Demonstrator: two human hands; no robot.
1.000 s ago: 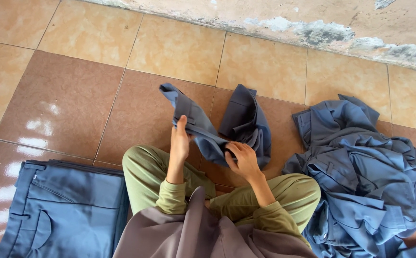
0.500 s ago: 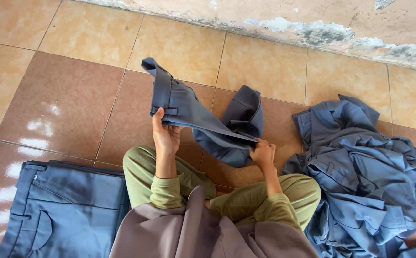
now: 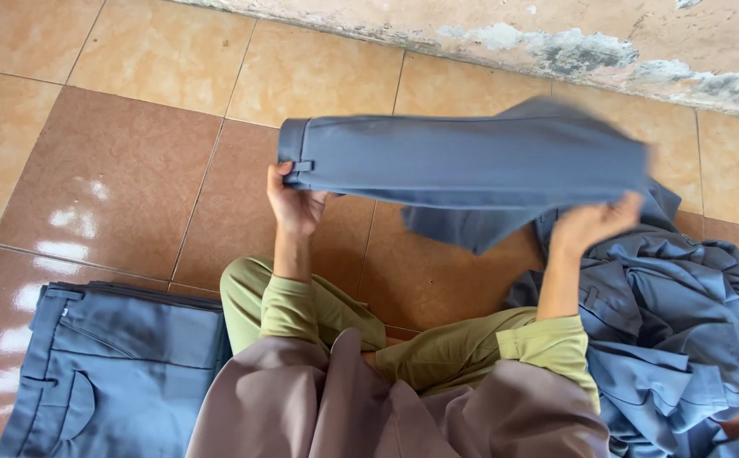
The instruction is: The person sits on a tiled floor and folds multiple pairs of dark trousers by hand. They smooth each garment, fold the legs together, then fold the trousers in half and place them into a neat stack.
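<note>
trousers [image 3: 462,165] now stretched out flat in the air between both hands; half a second ago they hung bunched and angled, a second ago crumpled low by the lap. left hand [image 3: 295,203] is clamped on the waistband end at left, right hand [image 3: 594,225] grips the far-right end, slightly blurred. garment is above the tiled floor [image 3: 106,170], in front of the knees. looks like straightening is done. folded stack [image 3: 115,365] near left, unfolded heap [image 3: 683,331] right.

left hand [image 3: 295,203], right hand [image 3: 594,222], raised, spread, gripping
</note>
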